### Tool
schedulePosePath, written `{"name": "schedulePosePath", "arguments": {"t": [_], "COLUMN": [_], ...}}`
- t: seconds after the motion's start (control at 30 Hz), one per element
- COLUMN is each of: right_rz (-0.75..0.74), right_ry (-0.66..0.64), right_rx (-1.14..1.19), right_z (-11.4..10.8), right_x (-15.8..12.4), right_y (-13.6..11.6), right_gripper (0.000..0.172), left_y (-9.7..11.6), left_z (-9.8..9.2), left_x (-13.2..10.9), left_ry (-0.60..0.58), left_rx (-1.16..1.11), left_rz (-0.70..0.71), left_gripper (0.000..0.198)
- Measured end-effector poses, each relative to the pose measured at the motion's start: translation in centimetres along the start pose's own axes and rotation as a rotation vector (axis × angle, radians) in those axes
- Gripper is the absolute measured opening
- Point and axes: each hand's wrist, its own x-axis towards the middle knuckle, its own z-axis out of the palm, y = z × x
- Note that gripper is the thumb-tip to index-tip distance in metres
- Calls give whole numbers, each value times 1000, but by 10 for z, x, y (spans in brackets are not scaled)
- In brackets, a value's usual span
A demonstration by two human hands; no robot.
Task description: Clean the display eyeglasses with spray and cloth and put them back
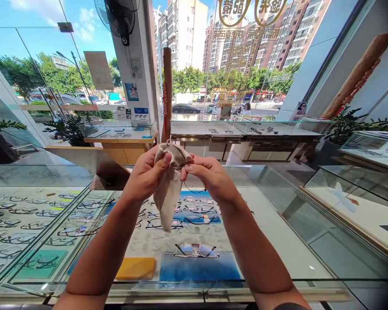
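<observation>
Above the glass display counter, my left hand (152,171) is closed on a beige cleaning cloth (167,200), with the thumb pressing from the front and one end hanging down. Partly wrapped in that cloth is a pair of thin-framed eyeglasses (195,191). My right hand (210,173) pinches the frame near its middle between thumb and fingers, close beside the left. One round rim shows below the right fingers; the other lens is mostly hidden by the cloth. Under my hands, a separate pair of metal-framed glasses (196,250) rests on a blue panel.
Several rows of glasses (11,221) fill the counter's left side. A yellow case (136,268) lies near the front edge. At the left stands a tilted brown panel, perhaps a mirror (106,170). More display cases (207,129) line the window, and another glass case (358,198) stands right.
</observation>
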Motion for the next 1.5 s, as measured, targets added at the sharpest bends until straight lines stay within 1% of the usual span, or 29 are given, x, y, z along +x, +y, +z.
{"name": "schedulePosePath", "arguments": {"t": [0.03,0.1,0.17,0.23,0.3,0.37,0.47,0.63,0.7,0.77,0.83,0.93,1.0,1.07,1.17,1.23,1.33,1.4,1.5], "right_rz": [4,-2,-13,-17,-15,-15,-14,-26,-25,-15,-9,-15,-26,-39,-63,-83,-98,-84,-49], "right_ry": [14,24,12,-19,-62,-94,-77,53,63,57,39,-22,-76,-99,-30,57,156,183,196], "right_rx": [1,9,10,-6,-25,-27,-26,-41,-36,-24,-18,-43,-56,-76,-142,-172,-206,-231,-260], "right_z": [0,1,3,7,10,12,9,-3,-6,-6,-4,2,7,9,6,2,-7,-12,-19], "right_x": [0,0,1,1,1,1,1,3,4,4,4,4,4,4,3,3,1,0,-1], "right_y": [0,1,3,6,8,9,8,4,4,6,9,12,13,11,6,2,-3,-5,-8], "right_gripper": [29,29,29,28,27,27,27,27,27,26,26,25,25,25,26,27,29,30,32], "left_y": [0,-1,-4,-7,-10,-12,-14,-14,-14,-14,-15,-16,-15,-15,-15,-16,-15,-13,-7], "left_z": [0,5,12,20,25,26,17,-2,-4,-1,5,14,17,16,8,1,-7,-10,-11], "left_x": [0,0,-1,-2,-3,-2,1,7,8,8,7,4,2,1,3,6,10,11,9], "left_ry": [-13,1,73,174,251,285,245,40,-12,-20,24,155,236,278,280,289,345,362,331], "left_rx": [0,-4,-11,-4,15,33,49,18,13,14,17,50,93,134,166,169,198,249,411], "left_rz": [2,3,23,62,106,127,106,17,6,14,37,104,137,141,115,109,120,126,178], "left_gripper": [39,40,38,33,37,44,49,40,35,34,35,34,40,47,52,50,44,39,29]}}
